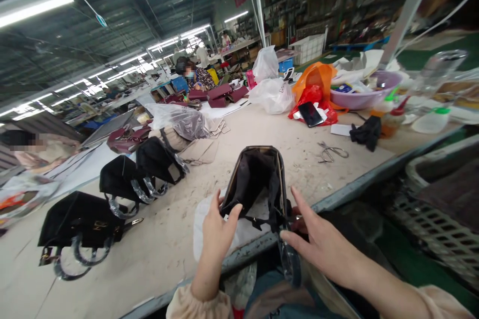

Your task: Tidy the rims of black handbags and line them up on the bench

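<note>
A black handbag [281, 179] lies at the table's front edge, its mouth toward me and its dark lining showing. My left hand [220, 229] grips the left side of the mouth, thumb at the inner edge and fingers outside. On the other side, my right hand [318, 241] holds the right rim near a handle [290, 261] that hangs below the table edge. Part of the right fingers is hidden behind the bag. Under the bag is a white sheet [202, 229].
Several black handbags [80, 222] with wrapped handles stand at the left. Scissors [332, 152], a phone [310, 113], a black glove [366, 132], bottles [432, 120] and a purple basin [354, 99] lie toward the right. A plastic crate [430, 229] stands below the table. Co-workers [196, 77] sit beyond.
</note>
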The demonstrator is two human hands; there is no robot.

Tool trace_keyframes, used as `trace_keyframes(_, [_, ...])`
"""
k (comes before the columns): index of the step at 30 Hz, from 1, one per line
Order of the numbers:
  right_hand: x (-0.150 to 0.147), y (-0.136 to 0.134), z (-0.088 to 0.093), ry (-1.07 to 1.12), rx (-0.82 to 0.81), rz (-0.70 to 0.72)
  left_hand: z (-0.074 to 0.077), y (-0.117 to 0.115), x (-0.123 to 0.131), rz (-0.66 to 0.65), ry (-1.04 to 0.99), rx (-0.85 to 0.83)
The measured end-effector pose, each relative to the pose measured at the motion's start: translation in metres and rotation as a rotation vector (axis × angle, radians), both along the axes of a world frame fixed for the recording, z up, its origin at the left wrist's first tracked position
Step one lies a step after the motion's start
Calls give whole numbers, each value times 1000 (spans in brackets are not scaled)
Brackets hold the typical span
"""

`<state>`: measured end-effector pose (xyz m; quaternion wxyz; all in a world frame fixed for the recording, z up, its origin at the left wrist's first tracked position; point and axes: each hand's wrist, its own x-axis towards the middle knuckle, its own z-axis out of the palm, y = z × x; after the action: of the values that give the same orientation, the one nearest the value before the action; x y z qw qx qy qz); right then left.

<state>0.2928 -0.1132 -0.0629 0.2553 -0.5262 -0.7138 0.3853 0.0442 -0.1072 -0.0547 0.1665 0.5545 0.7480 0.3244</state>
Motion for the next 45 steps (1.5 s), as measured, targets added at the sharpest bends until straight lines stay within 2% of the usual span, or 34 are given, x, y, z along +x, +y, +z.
trace_keyframes(3, [-5, 2, -5, 55, -2, -25, -1, 15, 1, 4, 82, -54])
trace_keyframes(6, [0, 17, -14, 7, 150, -8, 1, 21, -10, -79, 90, -22])
trace_keyframes(9, [4, 28, -25, -4, 334, 102, 6, 17, -27, -158, 27, -15])
trace_keyframes(13, [0, 21, -31, 60, 330, 244, 11, 2, -47, -223, -68, -40])
trace_keyframes(16, [-2, 6, -13, 24, 350, 380, 10, -8, -58, -267, -162, -53])
trace_keyframes(19, [-2, 2, 21, 37, 522, 486, 6, -11, -64, -304, -264, -62])
trace_keyframes(21, [-6, 11, 46, 34, 687, 477, 2, -9, -64, -324, -319, -61])
trace_keyframes(24, [-26, 33, 77, -93, 898, 489, -2, -3, -58, -347, -372, -45])
trace_keyframes(28, [-66, 61, 94, -300, 958, 642, -2, 4, -46, -389, -272, -7])
trace_keyframes(31, [-92, 76, 92, -414, 986, 746, -1, 5, -40, -383, -174, 17])
trace_keyframes(35, [-112, 87, 80, -512, 1006, 811, -1, 4, -37, -336, -156, 19])
trace_keyframes(41, [-117, 89, 69, -467, 1095, 900, 3, 4, -37, -300, -161, -1])
trace_keyframes(45, [-117, 87, 66, -403, 1040, 886, 3, 4, -36, -254, -157, -8])
